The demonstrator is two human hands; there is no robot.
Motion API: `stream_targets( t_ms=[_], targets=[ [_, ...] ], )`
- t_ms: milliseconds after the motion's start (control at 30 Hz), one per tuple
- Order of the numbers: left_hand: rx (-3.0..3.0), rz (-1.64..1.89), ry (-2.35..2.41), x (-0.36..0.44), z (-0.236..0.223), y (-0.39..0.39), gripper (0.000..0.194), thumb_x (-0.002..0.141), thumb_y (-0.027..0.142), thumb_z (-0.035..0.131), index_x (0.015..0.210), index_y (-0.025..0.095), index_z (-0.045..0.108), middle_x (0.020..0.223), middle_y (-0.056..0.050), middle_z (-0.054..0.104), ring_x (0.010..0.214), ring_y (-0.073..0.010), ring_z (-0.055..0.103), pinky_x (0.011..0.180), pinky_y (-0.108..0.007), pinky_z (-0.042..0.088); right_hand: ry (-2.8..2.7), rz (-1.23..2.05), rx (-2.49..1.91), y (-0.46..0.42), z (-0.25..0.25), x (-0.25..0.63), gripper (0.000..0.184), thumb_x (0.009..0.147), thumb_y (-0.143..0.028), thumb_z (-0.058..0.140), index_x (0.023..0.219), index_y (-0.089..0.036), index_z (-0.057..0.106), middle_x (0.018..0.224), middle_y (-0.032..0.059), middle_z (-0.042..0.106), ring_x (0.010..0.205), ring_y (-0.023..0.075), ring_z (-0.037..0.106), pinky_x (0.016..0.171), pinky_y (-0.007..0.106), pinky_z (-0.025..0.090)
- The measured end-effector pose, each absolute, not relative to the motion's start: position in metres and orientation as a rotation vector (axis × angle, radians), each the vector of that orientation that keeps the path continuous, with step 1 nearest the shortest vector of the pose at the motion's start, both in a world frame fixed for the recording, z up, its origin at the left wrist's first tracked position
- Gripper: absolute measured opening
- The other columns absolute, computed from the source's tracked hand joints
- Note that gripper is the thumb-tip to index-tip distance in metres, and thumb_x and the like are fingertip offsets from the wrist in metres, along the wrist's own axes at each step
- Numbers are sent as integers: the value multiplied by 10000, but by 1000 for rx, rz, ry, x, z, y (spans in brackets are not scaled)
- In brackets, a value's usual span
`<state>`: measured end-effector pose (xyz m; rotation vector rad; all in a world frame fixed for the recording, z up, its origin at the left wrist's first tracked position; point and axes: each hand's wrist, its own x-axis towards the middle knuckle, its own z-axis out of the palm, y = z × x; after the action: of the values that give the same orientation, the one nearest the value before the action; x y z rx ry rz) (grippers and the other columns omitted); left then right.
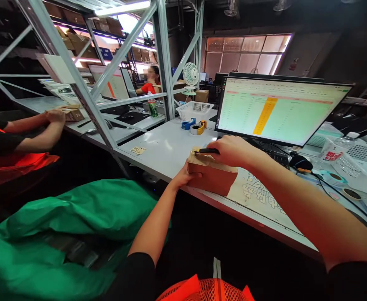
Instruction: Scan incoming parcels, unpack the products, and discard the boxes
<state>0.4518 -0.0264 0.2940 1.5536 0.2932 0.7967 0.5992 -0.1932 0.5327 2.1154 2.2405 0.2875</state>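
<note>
Carton (213,179): brown, at the near edge of the desk (161,146), left part of the printed mat (258,196); top edge looks torn or rough. Can't tell if its underside touches the desk.
Left hand (187,177): gripping the carton's left end, thumb on the near face, other fingers mostly hidden.
Right hand (229,146): above the carton, fingers closed round a black tool (209,150).
Tool: tip over the carton's top left corner; can't tell if it's cutting in.
Monitor (284,108): beyond the right hand, spreadsheet up, one column orange.
Tape dispensers (197,128): blue and yellow, beyond the carton, in front of the white basket (194,110).
Green bag (86,209): open, below the desk, left of the left arm.
Co-worker's hands (56,117): far left, at a small box (73,113).
</note>
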Motion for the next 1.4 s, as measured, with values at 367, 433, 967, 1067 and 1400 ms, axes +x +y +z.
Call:
stream_targets(
  t_ms=[367, 433, 967, 1067, 1400],
  targets=[
    [1520, 842, 250, 458, 284, -20, 1095, 618, 465, 1026, 1537, 177, 504, 1547, -187, 599, 1479, -425, 510, 1263, -545, 391, 1877, 235, 2199, -249, 531, 648, 228, 985, -344, 620, 1074, -285, 822, 911, 109, 763, 720, 254, 651, 590, 342, 370],
    [1526, 799, 254, 456, 287, -20, 1107, 614, 476, 1021, 1541, 177, 496, 1570, -197, 576, 1492, -431, 498, 1267, -548, 391, 1779, 305, 2293, -287, 516, 678, 273, 993, -412, 609, 1127, -285, 811, 878, 114, 763, 691, 265, 652, 573, 347, 346],
    [2645, 1605, 548, 476, 362, -117, 170, 1040, 406, 690, 1091, 251, 737, 1078, -45, 785, 1060, -263, 691, 1028, -447, 404, 1494, 258, 2802, -351, 323, 747, 554, 1083, -510, 486, 1447, -130, 657, 1335, 227, 681, 1250, 401, 647, 1073, 543, 501],
    [2640, 1725, 534, 481, 353, -110, 154, 1047, 357, 680, 947, 248, 724, 871, -9, 755, 892, -227, 672, 936, -420, 378, 1961, 358, 2901, -320, 365, 743, 505, 1064, -510, 514, 1374, -158, 700, 1314, 193, 703, 1262, 367, 642, 1108, 519, 496],
    [2665, 1635, 563, 470, 363, -115, 215, 1057, 360, 669, 884, 241, 718, 796, 2, 733, 832, -210, 653, 899, -404, 359, 2583, -275, 2715, -181, 440, 684, 300, 975, -464, 671, 1007, -186, 780, 957, 70, 768, 842, 202, 637, 775, 318, 456]
  ],
)
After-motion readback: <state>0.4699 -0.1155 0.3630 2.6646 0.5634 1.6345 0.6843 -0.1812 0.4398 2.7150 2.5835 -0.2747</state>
